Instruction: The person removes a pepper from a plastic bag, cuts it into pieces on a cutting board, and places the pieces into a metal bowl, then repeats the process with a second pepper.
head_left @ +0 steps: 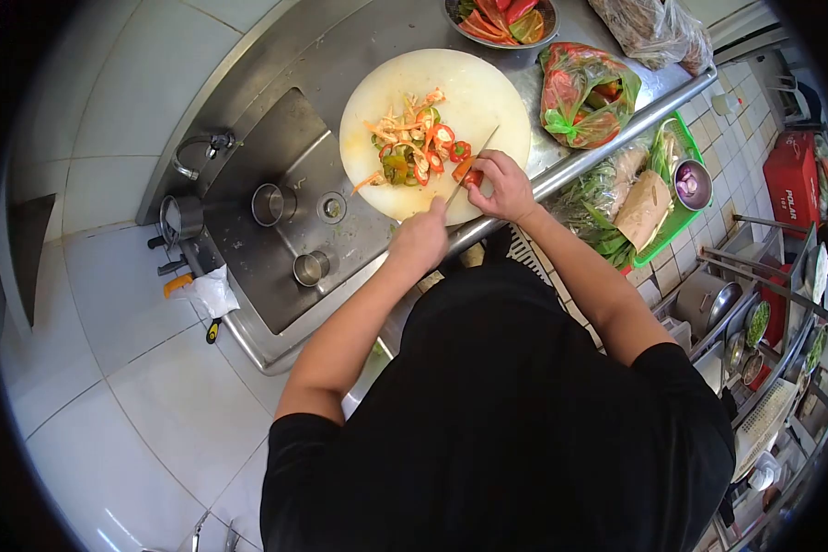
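A round white cutting board (478, 87) lies at the sink's edge. My left hand (420, 241) is closed round the handle of a knife (490, 140), whose blade points up and right over the board. My right hand (504, 187) pinches a red pepper (473, 178) against the board beside the blade. Just past the blade is another piece of red pepper (460, 152). Pepper cores, seeds and trimmings (419, 143) are heaped left of the knife.
The steel sink (281, 184) on the left holds metal cups (311, 268). A bowl of cut peppers (506, 20) stands beyond the board. Right of the board are a bag of peppers (584, 97) and a green crate (676, 216) with vegetables. Shelves stand far right.
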Tool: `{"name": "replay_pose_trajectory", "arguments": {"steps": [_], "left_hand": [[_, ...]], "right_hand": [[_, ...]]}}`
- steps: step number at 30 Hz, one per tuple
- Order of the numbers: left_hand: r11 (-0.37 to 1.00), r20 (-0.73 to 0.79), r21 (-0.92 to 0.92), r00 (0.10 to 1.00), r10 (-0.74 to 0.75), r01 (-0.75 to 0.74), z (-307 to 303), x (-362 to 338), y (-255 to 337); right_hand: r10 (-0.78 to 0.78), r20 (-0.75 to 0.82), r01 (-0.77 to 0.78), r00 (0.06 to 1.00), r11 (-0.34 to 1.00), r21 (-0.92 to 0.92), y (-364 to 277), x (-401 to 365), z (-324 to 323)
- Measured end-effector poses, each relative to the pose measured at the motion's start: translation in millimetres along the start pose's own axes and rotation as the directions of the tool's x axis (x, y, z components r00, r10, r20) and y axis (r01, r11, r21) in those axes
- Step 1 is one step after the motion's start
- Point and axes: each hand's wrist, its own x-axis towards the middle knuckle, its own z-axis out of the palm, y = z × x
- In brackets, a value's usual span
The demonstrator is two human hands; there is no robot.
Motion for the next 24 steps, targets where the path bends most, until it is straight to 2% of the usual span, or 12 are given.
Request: {"name": "replay_pose_trajectory", "arguments": {"steps": [2,6,8,12,14,15,17,18,19,23,24], "left_hand": [[0.999,0.089,0.036,0.995,-0.038,0.035,-3.0,-37.2,-17.9],[0.993,0.136,0.028,0.984,-0.113,0.111,13.1,-44.1,-25.4],[0.995,0.063,-0.046,0.995,-0.082,0.085,12.5,-20.9,-14.5],[0.993,0.039,-0.100,0.998,-0.058,0.061,15.3,6.2,-12.6],[0.989,0.016,-0.141,0.999,-0.046,0.047,21.4,2.2,-23.3],[0.985,0.008,-0.171,0.999,-0.031,0.032,22.1,-4.2,-27.0],[0.980,0.004,-0.193,0.999,-0.048,0.048,23.9,-16.9,-33.0],[0.975,0.004,-0.212,0.998,-0.067,0.066,22.6,-24.7,-33.2],[0.975,0.003,-0.213,0.998,-0.064,0.064,18.8,-33.2,-30.8],[0.967,-0.043,-0.237,0.993,-0.110,0.096,10.7,-54.9,-30.6],[0.969,-0.044,-0.227,0.993,-0.110,0.097,10.5,-56.9,-32.5]], "right_hand": [[0.013,0.007,-0.013,1.000,1.000,-0.014,0.1,0.9,1.2],[0.011,-0.028,-0.012,1.000,0.999,-0.041,-0.3,1.5,2.7],[0.022,0.010,-0.022,1.000,0.999,-0.044,0.1,0.3,1.3],[0.021,0.050,-0.021,0.999,1.000,0.002,3.4,-6.9,-7.3],[0.088,0.041,-0.083,0.995,0.990,-0.113,3.5,-18.3,-20.0],[0.085,0.043,-0.080,0.995,0.990,-0.114,1.4,-20.8,-24.3],[0.157,-0.003,-0.157,0.988,0.988,0.000,0.4,-23.5,-33.6],[0.142,0.009,-0.140,0.990,0.986,-0.093,-0.4,-20.1,-38.6],[0.142,0.009,-0.140,0.990,0.985,-0.096,-2.1,-14.2,-42.0],[0.200,0.048,-0.196,0.979,0.978,-0.071,-9.5,2.3,-39.9],[0.247,0.125,-0.225,0.961,0.960,-0.167,-10.2,3.8,-35.6]]}}
